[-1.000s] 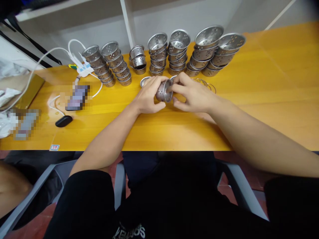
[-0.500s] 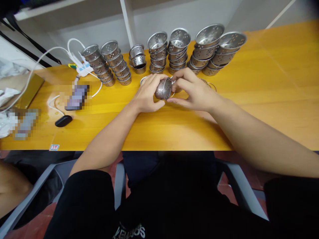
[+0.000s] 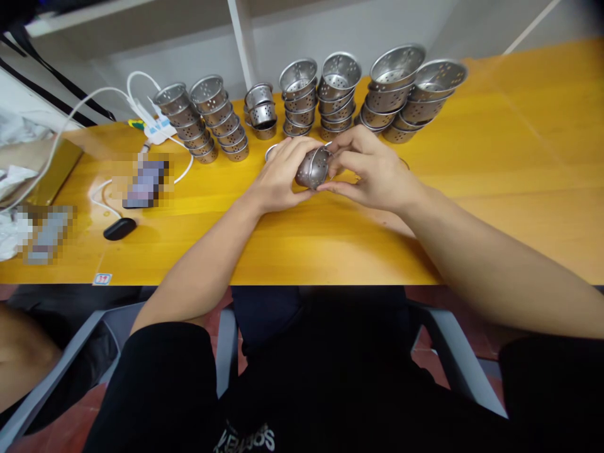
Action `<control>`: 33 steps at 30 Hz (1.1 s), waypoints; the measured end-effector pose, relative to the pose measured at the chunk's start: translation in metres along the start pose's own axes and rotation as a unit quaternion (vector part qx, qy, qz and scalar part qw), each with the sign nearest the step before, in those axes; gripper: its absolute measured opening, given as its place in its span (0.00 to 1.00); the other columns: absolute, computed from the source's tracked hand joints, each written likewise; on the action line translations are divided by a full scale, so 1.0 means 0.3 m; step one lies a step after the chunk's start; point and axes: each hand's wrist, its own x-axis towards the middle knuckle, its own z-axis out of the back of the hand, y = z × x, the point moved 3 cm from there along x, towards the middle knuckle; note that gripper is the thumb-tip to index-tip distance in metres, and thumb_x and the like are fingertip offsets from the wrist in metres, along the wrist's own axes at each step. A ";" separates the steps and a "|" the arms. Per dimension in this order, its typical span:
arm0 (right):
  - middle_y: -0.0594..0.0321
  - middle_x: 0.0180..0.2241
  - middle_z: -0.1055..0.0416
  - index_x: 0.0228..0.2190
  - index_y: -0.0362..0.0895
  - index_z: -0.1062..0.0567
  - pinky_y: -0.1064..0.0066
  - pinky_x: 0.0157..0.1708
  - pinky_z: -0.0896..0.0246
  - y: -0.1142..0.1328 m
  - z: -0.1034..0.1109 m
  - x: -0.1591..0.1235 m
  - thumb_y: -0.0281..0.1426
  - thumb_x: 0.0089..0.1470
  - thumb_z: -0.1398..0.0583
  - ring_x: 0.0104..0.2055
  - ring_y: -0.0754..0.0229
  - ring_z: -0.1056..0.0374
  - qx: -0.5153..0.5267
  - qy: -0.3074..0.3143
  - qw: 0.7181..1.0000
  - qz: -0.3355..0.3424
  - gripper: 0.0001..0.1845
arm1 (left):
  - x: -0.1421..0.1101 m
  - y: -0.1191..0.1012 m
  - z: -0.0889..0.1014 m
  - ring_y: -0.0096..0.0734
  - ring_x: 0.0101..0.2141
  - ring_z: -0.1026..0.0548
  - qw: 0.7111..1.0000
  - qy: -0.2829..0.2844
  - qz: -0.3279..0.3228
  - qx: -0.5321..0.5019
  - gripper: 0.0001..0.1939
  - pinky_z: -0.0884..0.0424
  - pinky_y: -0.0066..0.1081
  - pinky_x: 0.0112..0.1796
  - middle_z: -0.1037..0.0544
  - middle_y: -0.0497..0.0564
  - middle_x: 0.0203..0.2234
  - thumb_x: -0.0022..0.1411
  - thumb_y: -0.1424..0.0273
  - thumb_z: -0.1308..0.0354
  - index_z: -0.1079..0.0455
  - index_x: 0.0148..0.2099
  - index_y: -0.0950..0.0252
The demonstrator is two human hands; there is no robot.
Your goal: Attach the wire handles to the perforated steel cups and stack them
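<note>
My left hand (image 3: 280, 175) is closed around a small perforated metal cup (image 3: 312, 170), tipped on its side just above the table. A thin metal wire ring (image 3: 312, 165) curves across the cup's wall. At the cup's right side, my right hand (image 3: 372, 168) pinches with thumb and fingers, apparently on the ring; the fingertips partly hide the contact. Behind my left hand the edge of another metal piece (image 3: 270, 152) peeks out. A bit of wire (image 3: 404, 163) shows beyond my right hand.
Several stacks of perforated metal cups (image 3: 298, 94) line the table's back edge, with small cups (image 3: 261, 113) among them. To the left are a phone (image 3: 147, 184), a black oval object (image 3: 119, 229), white cables and a power strip (image 3: 159, 129). Another person's limb (image 3: 23, 358) shows at lower left.
The cup has turned slightly in my left hand and shifted a little right, with the wire now farther over its wall. My right fingers have closed in on it.
</note>
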 end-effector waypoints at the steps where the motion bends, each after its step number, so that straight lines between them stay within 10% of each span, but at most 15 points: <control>1: 0.44 0.69 0.17 0.61 0.62 0.10 0.20 0.73 0.19 0.000 0.002 0.000 0.76 0.78 0.38 0.72 0.23 0.21 0.001 -0.003 1.000 0.004 0.38 | 0.001 -0.001 0.000 0.70 0.79 0.20 1.000 0.003 0.003 0.000 0.56 0.30 0.70 0.84 0.17 0.58 0.77 0.68 0.15 0.36 0.29 0.81 0.45; 9: 0.48 0.69 0.17 0.64 0.65 0.10 0.19 0.73 0.20 -0.006 0.009 -0.004 0.77 0.76 0.34 0.72 0.22 0.21 0.024 -0.008 1.000 0.016 0.37 | -0.008 0.047 -0.004 0.72 0.82 0.23 0.999 -0.029 0.026 -0.017 0.59 0.33 0.70 0.87 0.19 0.62 0.80 0.68 0.16 0.33 0.31 0.85 0.47; 15: 0.48 0.72 0.19 0.69 0.70 0.14 0.16 0.82 0.32 -0.048 0.081 -0.011 0.75 0.78 0.38 0.79 0.20 0.30 -0.033 -0.038 0.998 -0.047 0.36 | -0.039 0.239 0.004 0.71 0.85 0.28 0.978 -0.182 0.105 -0.019 0.59 0.37 0.70 0.89 0.25 0.64 0.79 0.68 0.16 0.34 0.36 0.85 0.46; 18: 0.39 0.67 0.20 0.58 0.57 0.13 0.29 0.80 0.29 -0.121 0.139 -0.030 0.73 0.81 0.37 0.74 0.25 0.26 -0.044 -0.019 0.998 -0.041 0.36 | -0.058 0.346 -0.011 0.67 0.81 0.23 0.965 -0.214 0.142 -0.055 0.64 0.31 0.68 0.86 0.25 0.65 0.79 0.65 0.13 0.35 0.41 0.85 0.46; 24: 0.39 0.54 0.20 0.44 0.47 0.18 0.44 0.64 0.22 -0.258 0.170 -0.055 0.46 0.73 0.25 0.53 0.38 0.21 -0.099 0.104 0.984 -0.109 0.16 | -0.078 0.459 -0.034 0.64 0.83 0.24 0.964 -0.195 0.159 -0.084 0.66 0.30 0.68 0.86 0.26 0.66 0.83 0.63 0.12 0.34 0.42 0.86 0.46; 33: 0.43 0.40 0.17 0.39 0.51 0.21 0.46 0.53 0.24 -0.283 0.127 -0.042 0.37 0.72 0.26 0.56 0.34 0.25 -0.107 0.157 0.974 -0.120 0.11 | -0.098 0.474 -0.086 0.67 0.74 0.15 0.971 -0.126 0.165 -0.119 0.66 0.25 0.75 0.81 0.17 0.70 0.74 0.60 0.15 0.26 0.40 0.81 0.50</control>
